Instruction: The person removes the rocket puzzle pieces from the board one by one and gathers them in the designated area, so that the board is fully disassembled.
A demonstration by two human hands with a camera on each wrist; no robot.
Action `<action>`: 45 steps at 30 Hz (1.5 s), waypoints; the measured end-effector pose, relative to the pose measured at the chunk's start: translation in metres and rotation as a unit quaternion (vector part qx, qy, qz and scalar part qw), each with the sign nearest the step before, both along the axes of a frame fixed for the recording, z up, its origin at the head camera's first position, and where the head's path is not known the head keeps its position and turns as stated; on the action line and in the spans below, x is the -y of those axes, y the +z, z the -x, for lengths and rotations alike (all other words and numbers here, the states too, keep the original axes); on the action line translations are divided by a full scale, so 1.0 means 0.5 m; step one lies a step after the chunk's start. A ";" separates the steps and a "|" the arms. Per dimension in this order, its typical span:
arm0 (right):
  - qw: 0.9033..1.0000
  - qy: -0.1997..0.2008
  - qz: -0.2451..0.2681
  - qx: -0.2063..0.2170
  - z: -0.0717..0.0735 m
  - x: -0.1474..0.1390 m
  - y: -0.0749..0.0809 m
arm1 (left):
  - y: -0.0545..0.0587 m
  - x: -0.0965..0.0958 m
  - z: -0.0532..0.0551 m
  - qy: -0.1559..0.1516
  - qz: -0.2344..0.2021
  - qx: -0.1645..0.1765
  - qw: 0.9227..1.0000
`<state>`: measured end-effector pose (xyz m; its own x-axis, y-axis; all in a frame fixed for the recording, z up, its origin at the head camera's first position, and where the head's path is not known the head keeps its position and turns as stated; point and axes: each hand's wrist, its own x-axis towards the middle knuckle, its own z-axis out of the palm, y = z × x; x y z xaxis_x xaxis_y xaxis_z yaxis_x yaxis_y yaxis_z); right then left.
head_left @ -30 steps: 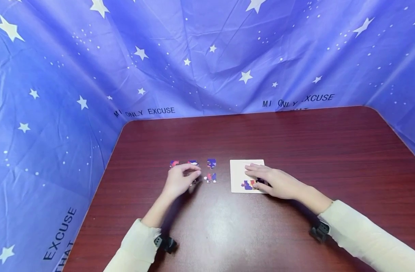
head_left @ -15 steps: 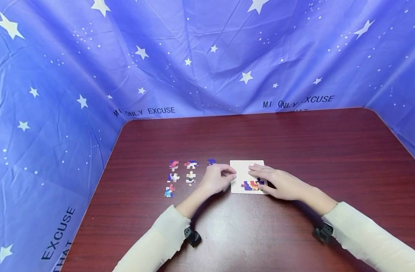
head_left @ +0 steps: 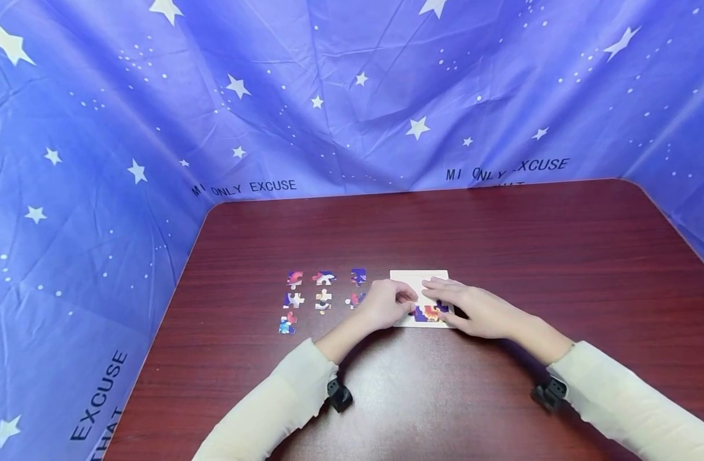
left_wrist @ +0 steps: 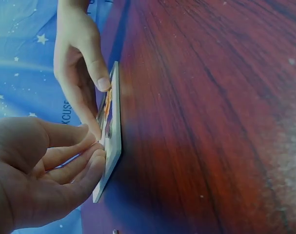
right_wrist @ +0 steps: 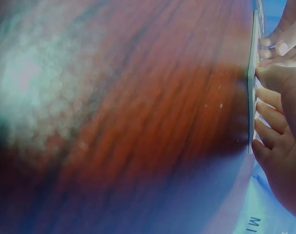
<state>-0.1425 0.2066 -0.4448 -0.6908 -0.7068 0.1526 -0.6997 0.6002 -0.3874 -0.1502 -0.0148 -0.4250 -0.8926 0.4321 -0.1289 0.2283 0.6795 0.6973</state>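
Observation:
A white puzzle board [head_left: 406, 275] lies flat on the table, with several joined jigsaw pieces [head_left: 426, 313] in purple and orange along its lower right part. My left hand [head_left: 382, 305] is over the board's left side. Its thumb and fingertips come together at the board's surface and pinch a small puzzle piece, almost wholly hidden by the fingers. My right hand [head_left: 477, 312] rests on the board's right side with its fingers stretched out, the thumb at the joined pieces. In the left wrist view the left hand [left_wrist: 45, 168] has its tips close to the right hand's fingers.
Several loose jigsaw pieces [head_left: 323, 299] lie in rough rows on the table to the left of the board. The dark red wooden table [head_left: 501, 237] has a starry blue cloth [head_left: 352, 128] hanging behind it and along its sides.
My left hand has moved right, from the loose pieces to the board, uncovering several of them. The right hand has shifted only slightly and stays on the board.

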 end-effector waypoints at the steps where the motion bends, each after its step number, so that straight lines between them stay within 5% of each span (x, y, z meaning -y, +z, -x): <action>1: 1.000 0.000 0.000 0.000 0.000 0.000 0.000 | 0.001 -0.001 0.001 -0.005 0.004 0.002 1.000; 10: 1.000 -0.004 -0.011 0.017 0.001 0.002 0.000 | 0.009 -0.010 0.004 -0.030 0.012 0.030 0.999; 19: 1.000 0.005 0.002 0.010 0.004 0.002 -0.001 | 0.007 -0.013 0.010 -0.006 -0.016 0.054 0.998; 45: 1.000 0.007 0.019 0.005 0.000 0.005 0.000 | -0.009 -0.016 0.012 0.002 -0.067 0.094 0.993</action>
